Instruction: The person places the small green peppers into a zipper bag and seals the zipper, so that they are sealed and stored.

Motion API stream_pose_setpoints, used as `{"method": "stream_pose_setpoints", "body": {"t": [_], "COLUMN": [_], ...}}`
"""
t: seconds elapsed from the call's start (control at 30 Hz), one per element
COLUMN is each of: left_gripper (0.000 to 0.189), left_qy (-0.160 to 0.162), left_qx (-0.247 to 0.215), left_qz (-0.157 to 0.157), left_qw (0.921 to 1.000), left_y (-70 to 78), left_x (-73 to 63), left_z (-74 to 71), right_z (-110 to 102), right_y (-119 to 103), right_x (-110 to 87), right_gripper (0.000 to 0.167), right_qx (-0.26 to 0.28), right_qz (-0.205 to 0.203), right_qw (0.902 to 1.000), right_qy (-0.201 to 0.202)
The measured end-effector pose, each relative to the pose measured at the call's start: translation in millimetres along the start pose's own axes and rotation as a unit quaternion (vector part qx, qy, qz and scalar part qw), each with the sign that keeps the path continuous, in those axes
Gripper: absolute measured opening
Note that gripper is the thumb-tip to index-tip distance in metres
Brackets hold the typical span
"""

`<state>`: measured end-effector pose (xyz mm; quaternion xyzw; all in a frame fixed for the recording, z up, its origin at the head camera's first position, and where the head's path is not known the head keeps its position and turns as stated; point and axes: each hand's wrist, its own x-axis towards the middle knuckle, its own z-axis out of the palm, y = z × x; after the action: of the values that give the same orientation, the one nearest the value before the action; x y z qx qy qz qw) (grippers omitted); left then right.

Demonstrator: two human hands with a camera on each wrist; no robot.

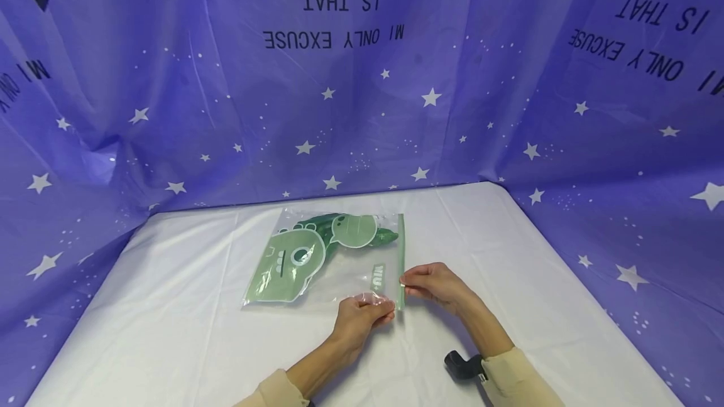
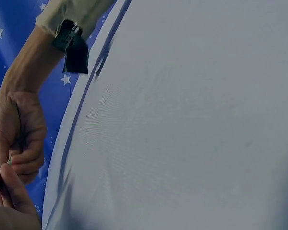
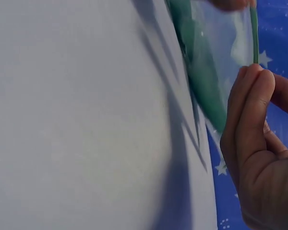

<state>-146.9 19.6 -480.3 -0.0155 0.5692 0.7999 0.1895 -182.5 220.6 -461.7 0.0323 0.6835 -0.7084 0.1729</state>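
A clear zip bag [image 1: 345, 275] with a green cartoon print lies over the white table, its green zip strip [image 1: 401, 237] on the right side. Dark green, glossy, elongated contents [image 1: 386, 237] show through the plastic near the far edge. My left hand [image 1: 362, 322] pinches the bag's near edge by the strip's near end. Just beyond, my right hand [image 1: 435, 284] pinches the strip between thumb and fingers, where a small pale piece, like a slider, shows at the fingertips. In the right wrist view, the right hand [image 3: 259, 148] grips the strip below the left fingers [image 3: 230, 4].
The table [image 1: 170, 306] has a white cloth with creases. Purple curtains [image 1: 362, 118] with stars and lettering rise behind it and along both sides. A black wrist-camera mount [image 1: 464, 366] sticks out from the right sleeve [image 1: 520, 379], low over the cloth.
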Motion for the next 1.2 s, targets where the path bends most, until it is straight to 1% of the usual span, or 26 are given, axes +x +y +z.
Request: {"method": "stream_pose_setpoints", "body": {"t": [0.27,0.43,0.6,0.7,0.77,0.83,0.9,0.97,1.03,1.13,1.2], "left_gripper": [0.016,0.014,0.013,0.014,0.015,0.016,0.017,0.019,0.019,0.020,0.020], "left_qy": [-0.026,-0.039,-0.048,-0.057,-0.068,-0.086,-0.108,-0.125,-0.135,-0.137,-0.140], "left_qx": [0.009,-0.002,-0.019,-0.026,-0.028,-0.027,-0.027,-0.026,-0.027,-0.028,-0.036], "left_qz": [0.000,-0.007,-0.016,-0.012,-0.010,-0.010,-0.012,-0.012,-0.008,-0.007,-0.009], "left_qw": [0.9996,0.9992,0.9985,0.9980,0.9972,0.9958,0.9937,0.9918,0.9905,0.9901,0.9895], "left_y": [1.2,-1.4,-2.3,-1.1,0.1,1.0,1.3,1.0,-0.2,-2.1,-3.2], "left_x": [-12.4,-16.5,-20.3,-21.0,-21.7,-22.4,-23.4,-24.5,-25.2,-27.3,-28.9], "left_z": [0.0,0.2,0.2,0.1,0.4,0.9,1.3,1.7,1.8,2.3,3.1], "right_z": [-18.3,-26.8,-32.1,-34.9,-37.1,-39.9,-43.1,-45.3,-46.3,-46.2,-46.5], "right_y": [-5.3,-6.8,-8.5,-11.4,-14.0,-14.4,-14.3,-14.4,-14.5,-13.9,-12.4], "right_x": [30.2,47.5,60.2,69.3,76.2,84.8,91.8,96.6,99.0,99.5,99.2], "right_gripper": [0.015,0.020,0.014,0.015,0.019,0.024,0.028,0.027,0.027,0.029,0.031], "right_qx": [0.046,0.054,0.069,0.066,0.060,0.053,0.056,0.058,0.063,0.056,0.049], "right_qz": [0.002,-0.004,-0.021,-0.020,-0.009,0.005,0.012,0.016,0.016,0.022,0.021], "right_qw": [0.9982,0.9953,0.9925,0.9899,0.9872,0.9826,0.9786,0.9750,0.9730,0.9729,0.9745], "right_qy": [0.039,0.081,0.100,0.123,0.148,0.178,0.198,0.214,0.221,0.223,0.218]}}
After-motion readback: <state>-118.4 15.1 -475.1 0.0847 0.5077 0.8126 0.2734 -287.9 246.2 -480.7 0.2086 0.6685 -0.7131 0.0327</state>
